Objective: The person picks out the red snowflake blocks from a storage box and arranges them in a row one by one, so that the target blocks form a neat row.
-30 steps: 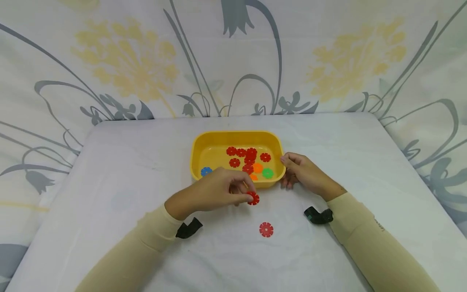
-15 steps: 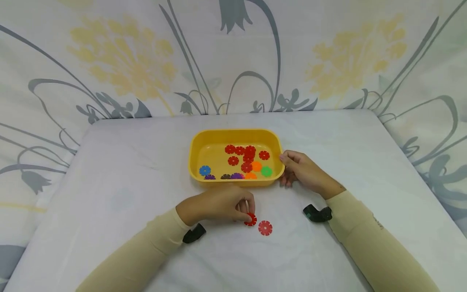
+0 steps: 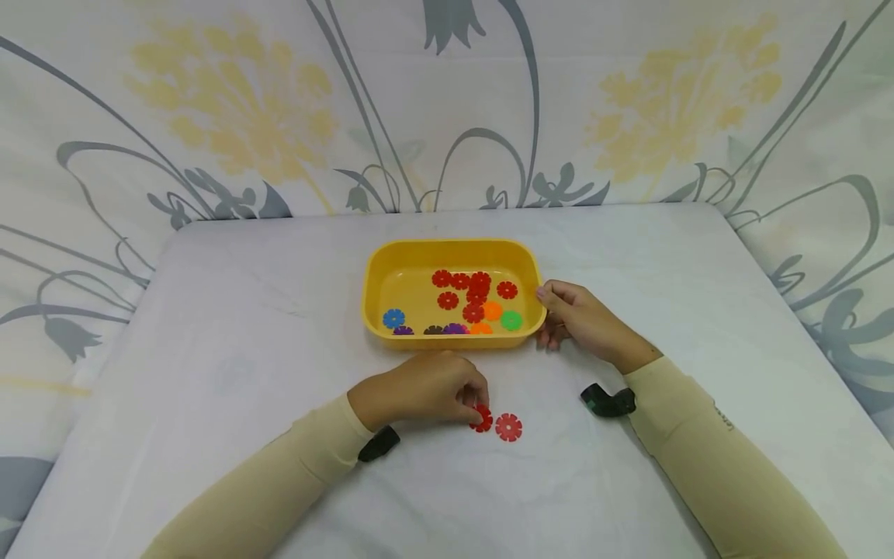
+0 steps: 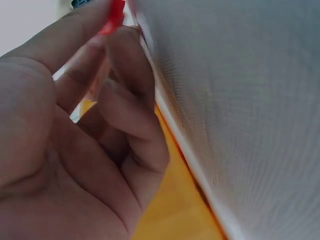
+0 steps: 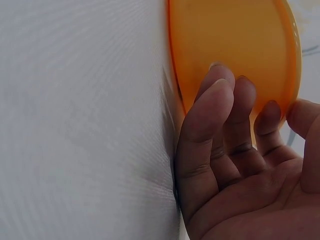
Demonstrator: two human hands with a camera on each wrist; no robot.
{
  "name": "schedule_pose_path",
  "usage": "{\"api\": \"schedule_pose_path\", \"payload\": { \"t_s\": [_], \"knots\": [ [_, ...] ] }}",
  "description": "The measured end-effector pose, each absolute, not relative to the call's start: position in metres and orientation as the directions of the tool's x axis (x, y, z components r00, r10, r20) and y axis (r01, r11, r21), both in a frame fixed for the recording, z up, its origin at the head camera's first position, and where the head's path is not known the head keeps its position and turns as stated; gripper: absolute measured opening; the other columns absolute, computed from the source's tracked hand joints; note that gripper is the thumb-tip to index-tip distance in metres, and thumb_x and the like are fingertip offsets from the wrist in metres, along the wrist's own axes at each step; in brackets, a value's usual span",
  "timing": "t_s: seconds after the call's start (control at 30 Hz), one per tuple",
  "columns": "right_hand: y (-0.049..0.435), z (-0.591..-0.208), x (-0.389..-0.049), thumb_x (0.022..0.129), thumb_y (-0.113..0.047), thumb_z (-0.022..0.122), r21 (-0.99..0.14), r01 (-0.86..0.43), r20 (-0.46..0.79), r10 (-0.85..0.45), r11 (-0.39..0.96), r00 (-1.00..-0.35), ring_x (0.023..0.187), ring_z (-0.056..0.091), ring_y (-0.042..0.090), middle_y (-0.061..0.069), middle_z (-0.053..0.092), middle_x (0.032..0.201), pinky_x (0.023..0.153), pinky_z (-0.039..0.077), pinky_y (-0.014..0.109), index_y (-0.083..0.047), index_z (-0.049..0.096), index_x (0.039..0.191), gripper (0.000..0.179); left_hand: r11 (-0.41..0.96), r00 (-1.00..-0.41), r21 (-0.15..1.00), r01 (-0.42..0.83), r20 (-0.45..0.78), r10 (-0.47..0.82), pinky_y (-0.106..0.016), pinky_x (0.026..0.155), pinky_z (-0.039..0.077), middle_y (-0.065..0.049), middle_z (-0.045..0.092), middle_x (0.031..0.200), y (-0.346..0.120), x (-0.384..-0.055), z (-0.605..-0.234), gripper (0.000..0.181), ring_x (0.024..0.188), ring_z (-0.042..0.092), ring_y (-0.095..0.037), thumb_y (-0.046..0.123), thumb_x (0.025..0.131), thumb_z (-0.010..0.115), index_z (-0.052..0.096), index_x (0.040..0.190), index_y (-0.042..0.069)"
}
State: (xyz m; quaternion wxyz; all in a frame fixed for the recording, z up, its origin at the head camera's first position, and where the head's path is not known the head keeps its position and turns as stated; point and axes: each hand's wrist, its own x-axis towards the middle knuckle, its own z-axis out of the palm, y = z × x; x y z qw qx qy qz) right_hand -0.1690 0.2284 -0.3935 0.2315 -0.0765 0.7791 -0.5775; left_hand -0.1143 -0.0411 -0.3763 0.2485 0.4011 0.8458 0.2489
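Observation:
My left hand (image 3: pixel 422 390) pinches a red notched plastic disc (image 3: pixel 483 420) between thumb and fingertips, low over the white cloth in front of the tray. Just right of it a second red disc (image 3: pixel 508 427) lies flat on the cloth; a narrow gap shows between the two. The left wrist view has a red edge of the pinched disc (image 4: pixel 114 17) at the fingertips. On the yellow tray's (image 3: pixel 447 341) right end, my right hand (image 3: pixel 590 322) holds the rim, thumb on top. In the right wrist view its curled fingers (image 5: pixel 207 112) lie against the tray's outer wall.
Inside the tray are several red discs (image 3: pixel 448 300), with a blue disc (image 3: pixel 393 318), a green disc (image 3: pixel 511 321), orange discs (image 3: pixel 492 310) and darker ones along the front wall. A flower-patterned cloth (image 3: pixel 447 93) stands behind the table.
My left hand has come down from the tray's front edge toward the near side, bringing its red disc beside the one on the cloth. My right hand stays at the tray's rim.

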Motion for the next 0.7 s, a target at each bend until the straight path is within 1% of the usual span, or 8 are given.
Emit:
{"api": "schedule_pose_path", "payload": {
  "t_s": [0.1, 0.2, 0.4, 0.47, 0.6, 0.7],
  "knots": [
    [0.2284, -0.3932, -0.1688, 0.109, -0.034, 0.039, -0.933, 0.158, -0.28, -0.377, 0.324, -0.883, 0.07, 0.063, 0.021, 0.01, 0.064, 0.082, 0.065, 0.057, 0.03, 0.001, 0.048, 0.11, 0.036, 0.566, -0.559, 0.596, 0.57, -0.223, 0.798, -0.016, 0.064, 0.047, 0.015, 0.061, 0.068, -0.0397, -0.1138, -0.377, 0.012, 0.066, 0.055, -0.001, 0.029, 0.083, 0.083, 0.075, 0.091, 0.024],
    [0.2283, -0.3923, -0.1676, 0.109, -0.036, 0.04, -0.928, 0.172, -0.295, -0.373, 0.329, -0.88, 0.07, 0.063, 0.022, 0.01, 0.064, 0.083, 0.066, 0.057, 0.029, 0.001, 0.048, 0.112, 0.038, 0.567, -0.559, 0.586, 0.579, -0.221, 0.799, -0.016, 0.064, 0.047, 0.014, 0.06, 0.068, -0.0389, -0.1126, -0.3788, 0.015, 0.065, 0.054, -0.001, 0.029, 0.082, 0.083, 0.073, 0.092, 0.024],
    [0.2278, -0.3936, -0.1683, 0.109, -0.036, 0.04, -0.93, 0.16, -0.286, -0.38, 0.33, -0.88, 0.07, 0.063, 0.023, 0.012, 0.064, 0.083, 0.065, 0.058, 0.03, 0.001, 0.048, 0.111, 0.037, 0.586, -0.588, 0.573, 0.573, -0.212, 0.781, -0.017, 0.061, 0.044, 0.013, 0.056, 0.066, -0.0409, -0.1124, -0.3821, 0.018, 0.063, 0.051, -0.003, 0.031, 0.084, 0.082, 0.065, 0.082, 0.026],
    [0.2275, -0.3935, -0.1693, 0.109, -0.035, 0.039, -0.932, 0.156, -0.282, -0.381, 0.328, -0.881, 0.07, 0.063, 0.023, 0.012, 0.064, 0.083, 0.065, 0.058, 0.03, 0.001, 0.048, 0.111, 0.037, 0.588, -0.589, 0.571, 0.573, -0.212, 0.78, -0.017, 0.061, 0.043, 0.012, 0.056, 0.066, -0.0411, -0.1126, -0.3813, 0.019, 0.063, 0.05, -0.003, 0.031, 0.084, 0.082, 0.064, 0.081, 0.027],
    [0.2277, -0.3929, -0.1695, 0.109, -0.035, 0.04, -0.927, 0.168, -0.295, -0.378, 0.334, -0.878, 0.071, 0.063, 0.023, 0.011, 0.064, 0.083, 0.066, 0.058, 0.03, 0.001, 0.048, 0.112, 0.037, 0.596, -0.578, 0.547, 0.588, -0.231, 0.782, -0.017, 0.061, 0.042, 0.012, 0.055, 0.066, -0.0382, -0.1104, -0.3797, 0.019, 0.062, 0.05, -0.002, 0.034, 0.085, 0.081, 0.064, 0.088, 0.025],
    [0.2283, -0.3932, -0.17, 0.109, -0.035, 0.039, -0.928, 0.168, -0.293, -0.378, 0.331, -0.878, 0.07, 0.063, 0.023, 0.012, 0.064, 0.083, 0.066, 0.058, 0.03, 0.001, 0.048, 0.111, 0.037, 0.609, -0.572, 0.526, 0.594, -0.256, 0.779, -0.018, 0.061, 0.042, 0.012, 0.055, 0.067, -0.0357, -0.1086, -0.3787, 0.022, 0.062, 0.05, -0.002, 0.038, 0.085, 0.08, 0.064, 0.093, 0.025]
  ]
}}
